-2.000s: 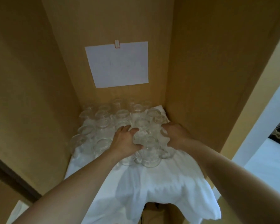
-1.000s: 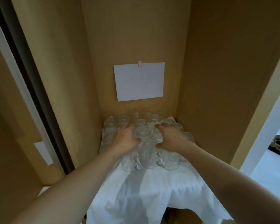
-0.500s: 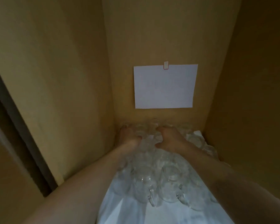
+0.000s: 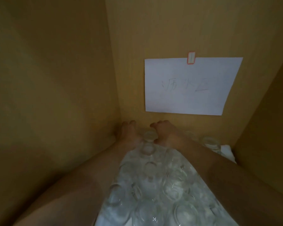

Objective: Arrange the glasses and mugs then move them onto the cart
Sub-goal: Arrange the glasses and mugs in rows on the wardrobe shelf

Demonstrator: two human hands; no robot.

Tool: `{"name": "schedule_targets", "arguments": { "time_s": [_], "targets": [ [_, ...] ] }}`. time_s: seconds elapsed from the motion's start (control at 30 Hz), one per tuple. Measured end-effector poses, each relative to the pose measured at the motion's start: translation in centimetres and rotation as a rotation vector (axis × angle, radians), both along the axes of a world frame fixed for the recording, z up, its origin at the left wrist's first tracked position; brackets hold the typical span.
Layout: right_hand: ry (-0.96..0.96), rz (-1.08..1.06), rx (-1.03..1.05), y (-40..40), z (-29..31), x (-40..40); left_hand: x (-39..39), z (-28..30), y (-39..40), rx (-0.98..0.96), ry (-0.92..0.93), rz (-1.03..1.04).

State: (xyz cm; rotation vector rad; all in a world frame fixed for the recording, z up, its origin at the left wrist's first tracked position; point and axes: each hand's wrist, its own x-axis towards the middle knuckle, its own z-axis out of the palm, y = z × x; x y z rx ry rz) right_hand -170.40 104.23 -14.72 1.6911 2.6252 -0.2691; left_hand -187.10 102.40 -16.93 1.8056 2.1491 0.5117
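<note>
Head view: glasses and mugs [image 4: 155, 185] crowded upside down on white cloth [image 4: 227, 148] inside wooden cupboard; left hand [image 4: 128, 132] and right hand [image 4: 164, 131] reach the back row, grip state indiscernible.

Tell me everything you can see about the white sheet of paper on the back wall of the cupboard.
The white rectangular sheet of paper lies flat against the tan back wall, landscape, looking slightly skewed. A small white strip with a red border holds it at the middle of its top edge. Faint handwritten marks cross its centre, too pale to read. It hangs above the far row of clear glasses, and nothing but the strip and the wall touches it.
</note>
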Motion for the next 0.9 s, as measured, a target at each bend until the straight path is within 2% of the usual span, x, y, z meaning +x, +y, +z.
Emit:
{"name": "schedule_targets", "arguments": {
  "time_s": [0.27,0.57,0.9],
  "targets": [
    [-0.010,0.137,-0.148,4.1,-1.9,-2.1,-0.7,-1.1,2.6,-0.125,-0.190,0.029],
    [-0.150,0.189,-0.340,6.4,-2.0,-3.7,-0.3,-0.9,3.4,-0.121,-0.167,0.066],
    [0.110,0.070,-0.341,5.3,-1.3,-3.2,0.1,1.6,1.9,-0.047,-0.109,0.106]
  ]
}}
